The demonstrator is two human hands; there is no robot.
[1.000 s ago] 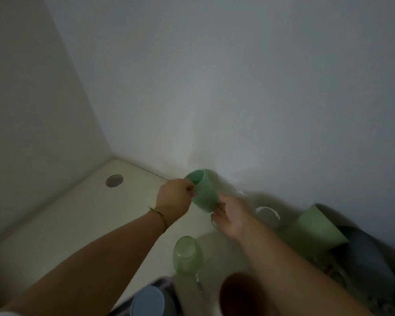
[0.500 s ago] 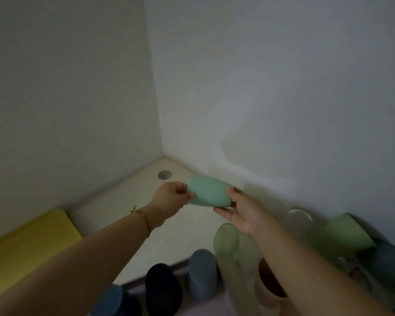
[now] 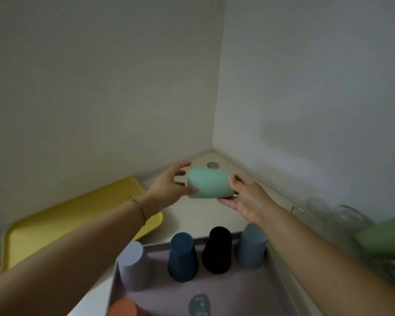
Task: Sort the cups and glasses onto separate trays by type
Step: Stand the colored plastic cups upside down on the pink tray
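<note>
while held, matte cup (image 3: 209,187) tapers.

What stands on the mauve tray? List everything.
Five upturned cups stand on the mauve tray: lavender cup, dark blue cup, black cup, grey-blue cup, orange cup cut off below. Anything under them is hidden.
</note>
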